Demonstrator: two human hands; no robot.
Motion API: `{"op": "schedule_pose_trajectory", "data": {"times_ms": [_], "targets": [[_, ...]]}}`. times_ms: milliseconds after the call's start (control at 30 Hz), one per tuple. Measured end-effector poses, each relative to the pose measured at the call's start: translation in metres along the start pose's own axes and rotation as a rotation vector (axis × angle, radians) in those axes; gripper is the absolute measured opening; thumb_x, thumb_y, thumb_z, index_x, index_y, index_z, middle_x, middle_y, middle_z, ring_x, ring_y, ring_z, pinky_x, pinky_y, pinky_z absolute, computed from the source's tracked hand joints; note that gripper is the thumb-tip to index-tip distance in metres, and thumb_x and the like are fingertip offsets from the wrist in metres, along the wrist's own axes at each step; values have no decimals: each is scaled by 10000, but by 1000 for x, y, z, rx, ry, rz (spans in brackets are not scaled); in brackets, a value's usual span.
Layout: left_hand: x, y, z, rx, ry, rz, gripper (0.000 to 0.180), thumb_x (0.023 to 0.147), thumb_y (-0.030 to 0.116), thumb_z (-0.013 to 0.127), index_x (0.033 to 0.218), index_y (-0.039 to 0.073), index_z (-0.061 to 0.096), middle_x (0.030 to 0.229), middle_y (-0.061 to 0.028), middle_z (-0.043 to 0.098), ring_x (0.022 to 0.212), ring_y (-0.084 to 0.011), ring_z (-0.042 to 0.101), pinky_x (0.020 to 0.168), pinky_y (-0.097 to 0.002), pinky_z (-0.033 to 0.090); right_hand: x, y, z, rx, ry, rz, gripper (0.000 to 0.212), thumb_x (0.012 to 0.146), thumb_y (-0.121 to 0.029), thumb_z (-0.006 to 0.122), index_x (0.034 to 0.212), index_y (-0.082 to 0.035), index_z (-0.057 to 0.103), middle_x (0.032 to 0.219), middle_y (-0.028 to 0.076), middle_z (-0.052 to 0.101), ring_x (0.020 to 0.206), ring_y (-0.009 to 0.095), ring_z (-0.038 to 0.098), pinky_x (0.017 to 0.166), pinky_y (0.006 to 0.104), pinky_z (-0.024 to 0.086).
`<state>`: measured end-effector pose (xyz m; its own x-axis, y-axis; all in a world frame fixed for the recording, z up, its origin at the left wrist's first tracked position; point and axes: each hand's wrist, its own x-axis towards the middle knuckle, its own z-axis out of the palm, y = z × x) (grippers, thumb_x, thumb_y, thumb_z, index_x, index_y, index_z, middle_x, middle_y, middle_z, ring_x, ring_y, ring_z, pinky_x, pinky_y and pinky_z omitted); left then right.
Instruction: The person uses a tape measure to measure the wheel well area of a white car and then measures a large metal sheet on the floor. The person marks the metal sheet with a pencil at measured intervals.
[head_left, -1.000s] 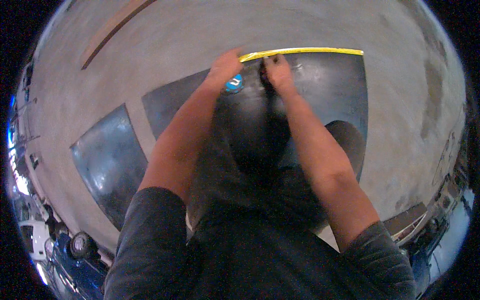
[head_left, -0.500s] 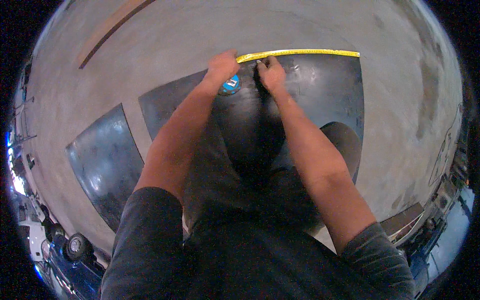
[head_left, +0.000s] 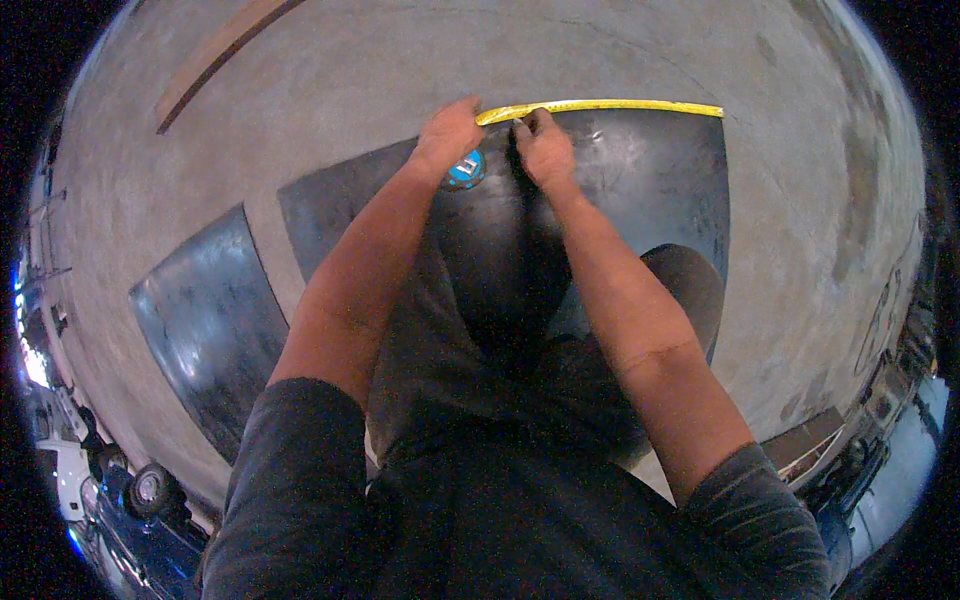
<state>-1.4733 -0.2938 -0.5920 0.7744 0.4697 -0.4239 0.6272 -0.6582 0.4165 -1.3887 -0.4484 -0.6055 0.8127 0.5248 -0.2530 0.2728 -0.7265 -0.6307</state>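
A dark metal sheet (head_left: 650, 170) lies on the floor in front of me. Along its far edge runs the yellow blade of a tape measure (head_left: 620, 104), reaching the sheet's far right corner. My left hand (head_left: 449, 137) is closed on the tape at the blade's left end, and the round blue-faced case (head_left: 464, 170) shows just below that hand. Close by on the right, my right hand (head_left: 545, 150) has its fingers pinched at the sheet's edge, just under the blade. A small pale tip shows at those fingers, too small to name.
A second, smaller dark sheet (head_left: 205, 310) lies to the left on the concrete floor (head_left: 800, 250). A long brown strip (head_left: 215, 65) is at the far left. A vehicle with a wheel (head_left: 152, 490) stands at the lower left, and a brown board (head_left: 805, 445) lies at the lower right.
Little differs. Both hands keep their places at the sheet's far edge, and the blade and case stay nearly as they were, with a slight shift of the whole view.
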Motion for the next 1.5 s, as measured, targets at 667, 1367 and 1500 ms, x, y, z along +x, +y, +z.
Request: {"op": "schedule_pose_trajectory", "data": {"times_ms": [667,1367,1500], "targets": [[-6,-4,-2,16,25,-49,275,818,167,551,1070,69,604,1060,-206,652,1019,-405,610,875,-504,477,-3,-6,5,-17,-6,-8,336,899,-340,527,1108,-78,535,1003,208,665,943,443,612,826,512,476],[-3,-4,0,25,-9,-64,277,840,163,523,1094,75,592,1127,-195,635,1087,-397,584,915,-487,463,-9,-20,-3,-106,-57,64,308,896,-345,548,1076,-96,561,1029,184,673,987,421,608,846,517,468],[-5,-1,-3,18,0,-53,270,837,161,528,1081,72,598,1119,-190,639,1072,-399,590,899,-490,472,-10,-20,-4,-62,-59,24,311,892,-343,545,1090,-103,559,1036,192,669,982,432,606,845,522,468]]}}
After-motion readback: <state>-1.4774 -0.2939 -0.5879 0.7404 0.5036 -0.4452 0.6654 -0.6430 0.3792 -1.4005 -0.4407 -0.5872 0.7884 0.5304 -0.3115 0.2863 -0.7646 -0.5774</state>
